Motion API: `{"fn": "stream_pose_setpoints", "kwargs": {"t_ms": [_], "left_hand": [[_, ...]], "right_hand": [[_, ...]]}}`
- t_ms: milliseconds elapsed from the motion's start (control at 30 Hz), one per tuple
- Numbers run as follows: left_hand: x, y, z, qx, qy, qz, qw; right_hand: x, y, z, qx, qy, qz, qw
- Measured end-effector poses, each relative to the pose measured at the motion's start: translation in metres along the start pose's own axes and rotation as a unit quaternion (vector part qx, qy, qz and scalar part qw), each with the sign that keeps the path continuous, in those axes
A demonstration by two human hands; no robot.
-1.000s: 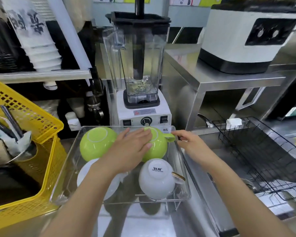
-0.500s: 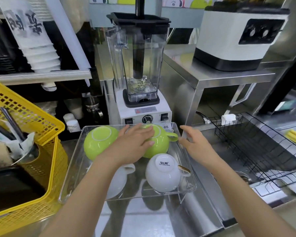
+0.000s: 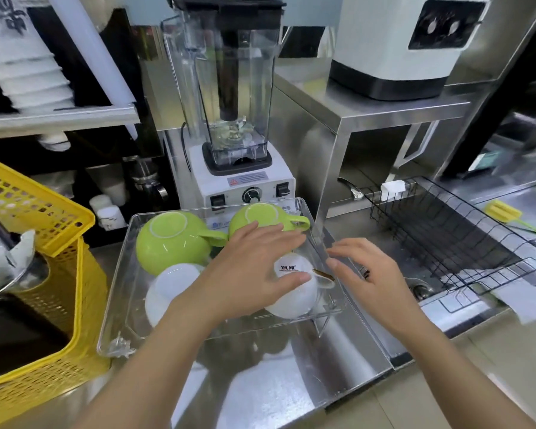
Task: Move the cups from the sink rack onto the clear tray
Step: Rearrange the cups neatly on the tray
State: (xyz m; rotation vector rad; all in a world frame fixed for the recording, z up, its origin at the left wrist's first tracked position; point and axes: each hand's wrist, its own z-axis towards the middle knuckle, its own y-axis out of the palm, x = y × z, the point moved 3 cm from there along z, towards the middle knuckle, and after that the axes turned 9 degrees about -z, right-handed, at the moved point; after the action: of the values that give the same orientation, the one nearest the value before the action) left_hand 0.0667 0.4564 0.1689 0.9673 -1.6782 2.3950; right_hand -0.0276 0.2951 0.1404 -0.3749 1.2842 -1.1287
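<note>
Head view: I logged four cups upturned in the clear tray (image 3: 123, 305) on the table: two green (image 3: 171, 239), two white (image 3: 294, 292). My left hand (image 3: 248, 274) lay flat, grip released, on the lettered white cup; right hand (image 3: 365, 274) open beside the tray. Sink rack (image 3: 446, 236) held no cups.

4 upturned cups sit in the clear tray (image 3: 118, 292): 2 green cups (image 3: 171, 239) at the back, 2 white cups (image 3: 167, 289) in front. The left hand (image 3: 248, 274) lies flat over the right white cup (image 3: 294, 295); the right hand (image 3: 369, 274) hovers spread beside the tray's right wall. The black wire rack (image 3: 446, 239) stands at right.
</note>
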Motion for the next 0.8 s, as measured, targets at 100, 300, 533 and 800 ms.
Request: {"fn": "stream_pose_setpoints", "kwargs": {"t_ms": [100,300,533,800], "left_hand": [[0.001,0.001,-0.002,0.019,0.029,-0.005,0.999],[0.003,0.003,-0.008,0.006,0.042,0.020,0.999],[0.003,0.003,-0.012,0.005,0.050,0.046,0.998],[-0.005,0.003,-0.020,0.022,0.045,0.050,0.998]], "right_hand": [[-0.004,0.001,-0.016,0.019,-0.063,-0.058,0.996],[-0.006,0.011,-0.033,0.037,-0.088,-0.126,0.987],[-0.008,0.018,-0.038,-0.014,-0.083,-0.250,0.964],[-0.004,0.027,-0.037,-0.053,-0.056,-0.269,0.960]]}}
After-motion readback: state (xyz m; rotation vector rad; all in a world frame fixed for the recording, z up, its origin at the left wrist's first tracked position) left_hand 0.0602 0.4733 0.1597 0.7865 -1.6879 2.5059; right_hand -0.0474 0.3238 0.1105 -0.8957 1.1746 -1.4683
